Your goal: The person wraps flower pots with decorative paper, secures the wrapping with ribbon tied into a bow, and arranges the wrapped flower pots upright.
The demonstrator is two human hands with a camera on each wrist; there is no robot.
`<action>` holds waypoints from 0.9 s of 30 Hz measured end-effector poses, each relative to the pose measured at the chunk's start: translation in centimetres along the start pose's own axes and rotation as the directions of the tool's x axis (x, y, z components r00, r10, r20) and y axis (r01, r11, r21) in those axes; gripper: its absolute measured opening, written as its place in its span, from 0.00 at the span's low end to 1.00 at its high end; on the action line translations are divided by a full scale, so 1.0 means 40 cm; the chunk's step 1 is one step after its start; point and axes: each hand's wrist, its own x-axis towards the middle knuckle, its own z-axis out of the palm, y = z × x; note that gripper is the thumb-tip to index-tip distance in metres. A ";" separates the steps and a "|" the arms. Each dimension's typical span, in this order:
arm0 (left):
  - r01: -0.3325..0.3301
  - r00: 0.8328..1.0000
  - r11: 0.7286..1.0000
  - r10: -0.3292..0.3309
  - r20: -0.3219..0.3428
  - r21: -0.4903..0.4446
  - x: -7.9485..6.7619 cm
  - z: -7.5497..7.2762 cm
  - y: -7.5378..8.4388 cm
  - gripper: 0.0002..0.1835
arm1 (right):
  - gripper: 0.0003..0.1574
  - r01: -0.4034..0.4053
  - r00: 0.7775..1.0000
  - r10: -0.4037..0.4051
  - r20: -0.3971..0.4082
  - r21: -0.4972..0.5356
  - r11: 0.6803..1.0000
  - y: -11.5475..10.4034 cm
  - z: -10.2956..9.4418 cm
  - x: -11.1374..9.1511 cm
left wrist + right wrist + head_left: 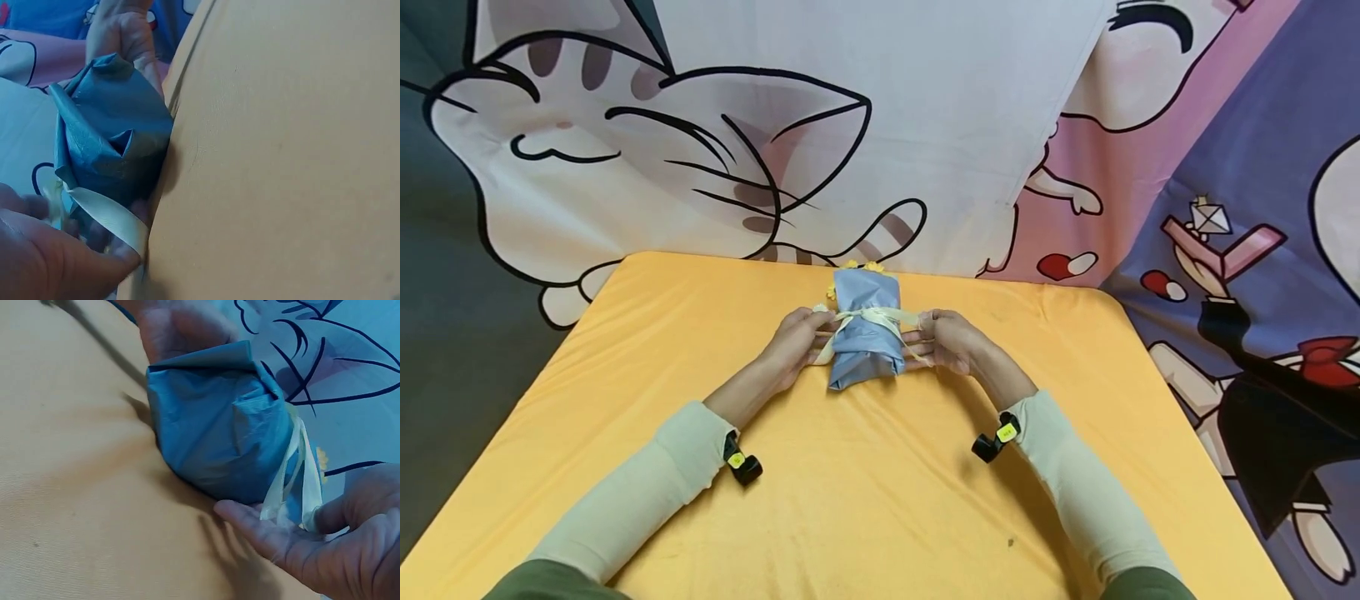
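Observation:
A small bouquet wrapped in blue paper (pixel 867 289) lies at the far part of the table, its folded lower end toward me. Small yellow flowers (pixel 874 267) show at its far end. A cream ribbon (pixel 880 315) is tied round its middle with a knot on top. At the bouquet's left side my left hand (pixel 796 340) pinches the ribbon between thumb and fingers. Opposite it, my right hand (pixel 953 340) pinches the ribbon on the right, as the right wrist view shows with the ribbon under the thumb (pixel 331 515). Other fingers reach beneath the wrapping on both sides.
A yellow cloth (pixel 850 483) covers the table. Right behind its far edge hangs a pale curtain (pixel 955 125) with cartoon cats, and a purple one (pixel 1247 275) borders the right side. Black wrist cameras (pixel 745 468) jut out below both cuffs.

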 end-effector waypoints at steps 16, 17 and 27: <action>0.141 0.922 0.881 -0.283 0.265 0.451 0.068 -0.011 0.082 0.39 | 0.44 -0.039 0.999 0.042 -0.001 -0.391 0.920 -0.070 0.073 -0.018; 0.144 0.920 0.886 -0.284 0.270 0.441 0.072 -0.012 0.081 0.37 | 0.44 -0.042 0.999 0.043 -0.006 -0.410 0.911 -0.070 0.073 -0.015; 0.259 0.870 0.917 -0.358 0.339 0.304 0.081 -0.030 0.080 0.30 | 0.44 -0.044 0.997 0.071 0.037 -0.492 0.870 -0.085 0.078 -0.003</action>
